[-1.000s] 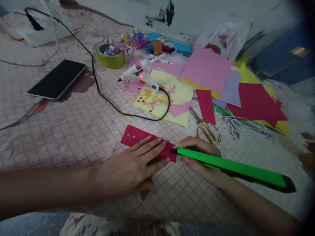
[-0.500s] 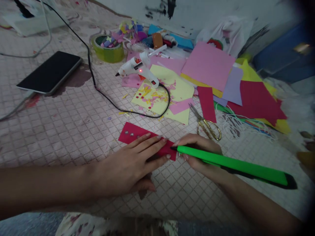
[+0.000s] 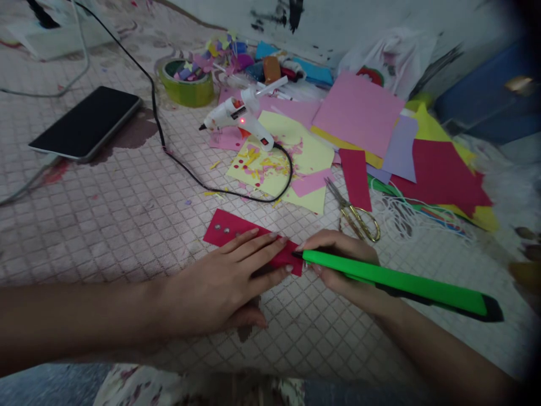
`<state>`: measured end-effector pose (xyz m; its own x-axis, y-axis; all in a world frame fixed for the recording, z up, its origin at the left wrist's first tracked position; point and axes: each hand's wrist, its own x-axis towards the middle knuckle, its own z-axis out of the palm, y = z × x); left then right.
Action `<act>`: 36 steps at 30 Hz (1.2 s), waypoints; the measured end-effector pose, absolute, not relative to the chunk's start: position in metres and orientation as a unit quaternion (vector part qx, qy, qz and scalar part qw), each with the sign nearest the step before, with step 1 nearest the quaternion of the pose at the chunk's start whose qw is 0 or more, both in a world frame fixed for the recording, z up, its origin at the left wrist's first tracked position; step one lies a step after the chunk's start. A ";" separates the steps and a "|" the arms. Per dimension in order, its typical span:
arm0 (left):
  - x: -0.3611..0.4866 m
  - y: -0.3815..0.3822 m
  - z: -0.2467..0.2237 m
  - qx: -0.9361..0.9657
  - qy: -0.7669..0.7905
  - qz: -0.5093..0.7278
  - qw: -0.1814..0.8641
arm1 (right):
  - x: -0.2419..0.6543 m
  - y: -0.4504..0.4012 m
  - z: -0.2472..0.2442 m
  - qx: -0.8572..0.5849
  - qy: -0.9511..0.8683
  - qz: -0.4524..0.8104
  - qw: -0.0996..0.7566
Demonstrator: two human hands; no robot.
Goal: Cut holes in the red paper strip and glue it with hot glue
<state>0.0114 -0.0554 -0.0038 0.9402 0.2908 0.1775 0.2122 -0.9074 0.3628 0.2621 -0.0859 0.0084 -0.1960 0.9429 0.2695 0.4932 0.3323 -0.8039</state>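
Observed at frame centre: red rectangular paper strip [image 3: 228, 222] slanting down-right under flat left hand [image 3: 234, 272]; right hand [image 3: 349, 246] clasps long green-and-black plastic tool [image 3: 393, 278] at strip's right end.

The red strip [image 3: 221, 237] looks like matt paper, the green tool [image 3: 397, 279] smooth plastic, the scissors [image 3: 340, 199] shiny metal, the cloth [image 3: 160, 225] rough-textured.

Across the top of the frame you have a pale wall [image 3: 338, 22], smeared with black marks [image 3: 296, 14] near the middle, and at the upper right you see a blue panel [image 3: 477, 93] bearing a shiny patch [image 3: 519, 85]. Your light is dim and greyish over the diamond-patterned cloth [image 3: 127, 225], which shows a dark stain [image 3: 131, 140] at left.
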 end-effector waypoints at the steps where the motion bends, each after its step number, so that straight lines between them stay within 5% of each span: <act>1: 0.011 -0.055 -0.004 0.970 0.130 0.112 0.172 | 0.262 -0.086 0.008 -0.501 -0.718 0.288 0.388; 36: 0.009 -0.056 -0.006 0.971 0.134 0.110 0.167 | 0.260 -0.087 0.008 -0.503 -0.709 0.291 0.401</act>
<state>0.0092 -0.0558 -0.0062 0.9395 0.2976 0.1694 0.2240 -0.9082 0.3535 0.2602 -0.0871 0.0081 -0.1734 0.9455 0.2756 0.4801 0.3255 -0.8146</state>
